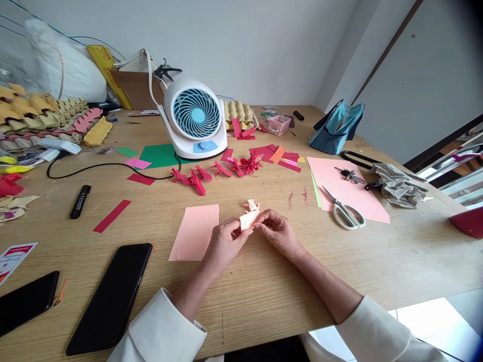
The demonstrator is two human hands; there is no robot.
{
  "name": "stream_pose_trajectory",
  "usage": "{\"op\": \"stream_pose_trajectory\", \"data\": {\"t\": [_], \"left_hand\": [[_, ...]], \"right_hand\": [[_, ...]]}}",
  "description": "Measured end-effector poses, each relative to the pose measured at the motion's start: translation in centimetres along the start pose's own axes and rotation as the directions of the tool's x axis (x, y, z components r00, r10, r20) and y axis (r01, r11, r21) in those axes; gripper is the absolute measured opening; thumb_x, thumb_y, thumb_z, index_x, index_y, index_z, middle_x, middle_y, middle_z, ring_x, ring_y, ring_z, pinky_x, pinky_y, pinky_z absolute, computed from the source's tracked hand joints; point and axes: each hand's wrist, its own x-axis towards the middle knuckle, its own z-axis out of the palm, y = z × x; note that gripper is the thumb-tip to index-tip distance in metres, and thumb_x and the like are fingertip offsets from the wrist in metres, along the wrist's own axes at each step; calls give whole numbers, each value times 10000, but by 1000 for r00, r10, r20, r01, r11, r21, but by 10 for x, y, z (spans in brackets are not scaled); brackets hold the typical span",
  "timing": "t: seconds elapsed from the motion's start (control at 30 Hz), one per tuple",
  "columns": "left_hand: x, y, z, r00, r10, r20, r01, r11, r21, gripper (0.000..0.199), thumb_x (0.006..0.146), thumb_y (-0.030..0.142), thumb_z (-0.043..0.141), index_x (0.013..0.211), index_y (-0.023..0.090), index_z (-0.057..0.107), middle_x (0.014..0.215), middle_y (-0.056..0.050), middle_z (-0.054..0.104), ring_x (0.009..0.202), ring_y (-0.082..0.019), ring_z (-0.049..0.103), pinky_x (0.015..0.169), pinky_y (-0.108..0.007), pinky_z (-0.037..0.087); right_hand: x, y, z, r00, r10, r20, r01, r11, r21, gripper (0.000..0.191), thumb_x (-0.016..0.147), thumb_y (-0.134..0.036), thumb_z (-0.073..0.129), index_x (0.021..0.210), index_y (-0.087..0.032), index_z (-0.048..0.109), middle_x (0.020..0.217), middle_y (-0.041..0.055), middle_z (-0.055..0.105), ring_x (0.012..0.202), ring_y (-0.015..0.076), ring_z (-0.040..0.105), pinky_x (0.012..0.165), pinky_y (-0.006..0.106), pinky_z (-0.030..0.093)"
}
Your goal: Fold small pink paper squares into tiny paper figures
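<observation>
Between my two hands, just above the table, is a small folded piece of light pink paper. My left hand pinches its left side between thumb and fingers. At its right edge the thumb and forefinger of my right hand also grip it. Right behind the folded paper lie pale, frilled paper bits; whether they join it I cannot tell. Left of my hands lies a pink paper sheet, partly behind my left wrist. Several red cut-paper shapes lie in a row farther back.
A white fan stands at the back. White-handled scissors and keys rest on pink sheets at right. A black tablet-like device, a phone and a black marker lie at left. A blue bag stands at back right.
</observation>
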Motion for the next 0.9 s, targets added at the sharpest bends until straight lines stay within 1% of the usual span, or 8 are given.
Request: {"op": "stream_pose_trajectory", "data": {"t": [0.1, 0.2, 0.3, 0.4, 0.5, 0.57, 0.7, 0.9], "left_hand": [[1, 3, -1, 999, -36, 23, 37, 999, -39, 226, 849, 329, 629, 740, 136, 669, 658, 1, 604, 578, -91, 475, 541, -204, 380], [0, 2, 0, 987, -147, 65, 154, 982, -111, 260, 832, 371, 636, 785, 126, 710, 632, -4, 596, 563, -99, 480, 521, -206, 402], [0, -1, 1, 949, -284, 136, 311, 915, -258, 336, 818, 441, 639, 847, 121, 737, 654, -28, 618, 602, -128, 534, 514, -217, 463], [1, -1, 1, 915, -359, 185, 404, 819, -408, 402, 789, 482, 668, 951, 124, 753, 751, -63, 672, 672, -148, 579, 520, -219, 504], [1, 4, 2, 899, -394, 194, 437, 769, -466, 431, 758, 505, 702, 942, 119, 760, 762, -70, 679, 647, -131, 567, 500, -204, 496], [1, 6, 2, 895, -400, 200, 446, 762, -470, 424, 752, 507, 710, 901, 113, 762, 716, -60, 661, 615, -121, 553, 495, -205, 496], [-1, 6, 3, 897, -395, 199, 441, 771, -459, 391, 757, 480, 718, 861, 105, 755, 669, -46, 640, 597, -117, 552, 500, -210, 499], [-1, 2, 4, 909, -350, 226, 417, 782, -464, 392, 756, 461, 725, 940, 118, 767, 706, -52, 676, 637, -129, 585, 512, -209, 488]], "right_hand": [[0, 2, 1, 999, -29, -17, 30, 999, 25, 233, 804, -365, 752, 786, -201, 588, 736, -14, 586, 663, 113, 517, 631, 250, 424], [1, 1, 2, 998, -41, -56, 44, 997, 70, 266, 797, -383, 756, 832, -218, 550, 738, -24, 569, 647, 111, 508, 612, 245, 418], [1, -3, 0, 995, -31, -91, 42, 992, 123, 319, 800, -414, 748, 951, -241, 526, 712, -36, 571, 605, 112, 497, 575, 241, 408], [2, -6, -3, 997, -12, -76, 22, 991, 131, 318, 804, -416, 745, 994, -230, 571, 769, -17, 609, 659, 115, 533, 631, 249, 434], [1, -8, -3, 997, 59, 43, -63, 993, 102, 277, 790, -436, 750, 885, -198, 644, 783, 7, 639, 737, 139, 583, 716, 278, 457], [1, -9, -2, 991, 96, 92, -103, 992, 78, 275, 786, -445, 749, 812, -185, 663, 753, 10, 650, 730, 144, 587, 730, 288, 454], [-1, -10, -1, 989, 128, 75, -134, 988, 78, 286, 768, -432, 767, 730, -169, 661, 736, 4, 654, 692, 125, 563, 715, 275, 433], [0, -10, -1, 986, 148, 71, -154, 984, 88, 328, 745, -457, 779, 693, -170, 629, 692, -3, 626, 671, 130, 551, 697, 283, 432]]}}
